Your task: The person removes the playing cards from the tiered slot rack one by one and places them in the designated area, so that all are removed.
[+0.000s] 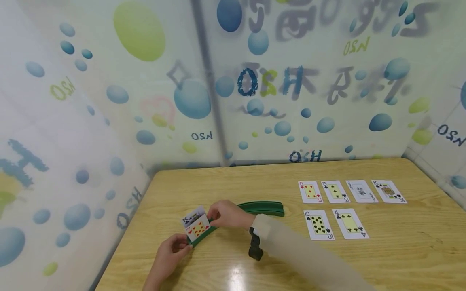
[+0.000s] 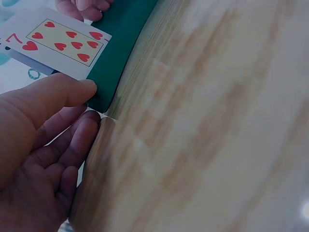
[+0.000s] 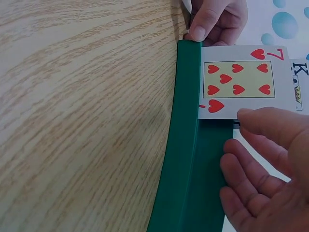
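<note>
A curved green card holder (image 1: 263, 207) lies on the table, with a seven of hearts (image 1: 198, 228) standing in its left end. Behind that card a king (image 1: 190, 218) sticks up higher, partly covered. My left hand (image 1: 171, 254) grips the holder's left tip, thumb on the front, as the left wrist view shows. With thumb and forefinger my right hand (image 1: 231, 214) pinches the side edge of the seven of hearts (image 3: 236, 82); the forefinger's tip is hidden. In the right wrist view, its other fingers lie loosely curled beside the green holder (image 3: 186, 159).
To the right, face-up cards lie in two rows. The far row has a five of diamonds (image 1: 310, 192), an eight of clubs (image 1: 335, 191), a black-and-white card (image 1: 361, 191) and a king (image 1: 388, 191). Nearer are a ten of spades (image 1: 318, 225) and a four of clubs (image 1: 350, 224).
</note>
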A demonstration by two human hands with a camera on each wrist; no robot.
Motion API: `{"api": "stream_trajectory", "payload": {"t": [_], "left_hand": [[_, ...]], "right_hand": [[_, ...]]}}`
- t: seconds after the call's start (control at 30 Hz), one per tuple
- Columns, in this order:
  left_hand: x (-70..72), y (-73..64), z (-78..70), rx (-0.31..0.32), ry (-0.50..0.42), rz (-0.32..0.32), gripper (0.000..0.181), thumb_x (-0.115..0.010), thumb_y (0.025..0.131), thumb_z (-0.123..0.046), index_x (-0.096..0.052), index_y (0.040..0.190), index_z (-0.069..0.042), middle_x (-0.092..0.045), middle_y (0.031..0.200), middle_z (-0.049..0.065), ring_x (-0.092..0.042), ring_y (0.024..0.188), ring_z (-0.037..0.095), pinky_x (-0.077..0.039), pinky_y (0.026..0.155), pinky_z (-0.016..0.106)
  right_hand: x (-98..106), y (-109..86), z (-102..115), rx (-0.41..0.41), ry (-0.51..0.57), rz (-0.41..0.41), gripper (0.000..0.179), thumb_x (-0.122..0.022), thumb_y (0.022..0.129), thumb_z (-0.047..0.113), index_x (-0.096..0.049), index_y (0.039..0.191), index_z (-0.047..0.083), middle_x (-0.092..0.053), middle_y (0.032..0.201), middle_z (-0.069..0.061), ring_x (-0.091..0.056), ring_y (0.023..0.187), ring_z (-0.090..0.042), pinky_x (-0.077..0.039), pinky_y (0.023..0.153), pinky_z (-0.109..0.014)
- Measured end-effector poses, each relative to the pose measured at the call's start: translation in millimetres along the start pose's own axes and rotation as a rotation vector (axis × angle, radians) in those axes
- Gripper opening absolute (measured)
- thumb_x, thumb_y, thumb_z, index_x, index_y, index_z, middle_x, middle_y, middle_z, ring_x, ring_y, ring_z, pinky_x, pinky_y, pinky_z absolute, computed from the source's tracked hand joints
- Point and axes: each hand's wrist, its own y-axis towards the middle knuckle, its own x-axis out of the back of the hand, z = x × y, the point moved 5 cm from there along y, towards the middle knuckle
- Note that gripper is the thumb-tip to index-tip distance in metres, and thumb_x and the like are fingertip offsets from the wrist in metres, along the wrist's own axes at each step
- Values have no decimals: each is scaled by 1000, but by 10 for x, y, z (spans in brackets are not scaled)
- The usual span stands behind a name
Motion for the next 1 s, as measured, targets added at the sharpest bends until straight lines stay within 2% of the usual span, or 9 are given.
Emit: {"api": "stream_trajectory", "payload": {"t": [0.37, 0.47, 0.73, 1.0], "left_hand": [[0, 11, -31, -49, -12, -11, 25, -70, 77, -2, -59, 98, 7, -61, 87, 8, -57, 79, 16, -49, 68, 24], [1, -8, -22, -44, -7, -12, 25, -71, 77, -2, -60, 97, 6, -61, 86, 8, -57, 78, 15, -50, 68, 23], [3, -43, -14, -30, 0, -9, 23, -70, 77, -1, -60, 96, 5, -60, 86, 8, -57, 78, 16, -49, 67, 23], [-1, -12, -5, -26, 14, -5, 24, -71, 76, -2, -60, 97, 5, -61, 86, 7, -57, 79, 17, -49, 67, 24]], "right_hand": [[-20, 34, 9, 15, -53, -16, 4, -70, 80, 9, -68, 82, 7, -58, 71, 9, -51, 63, -2, -44, 57, -17], [-39, 21, 16, 10, -62, -30, 3, -70, 80, 9, -67, 80, 8, -57, 71, 9, -51, 62, -2, -43, 57, -16], [-53, -34, 38, -17, -10, -46, 6, -66, 84, 7, -66, 78, 10, -58, 73, 9, -51, 64, -2, -44, 58, -17], [-27, -38, 7, 23, 44, -41, 7, -64, 85, 7, -64, 79, 10, -59, 74, 8, -52, 65, -1, -45, 59, -17]]}}
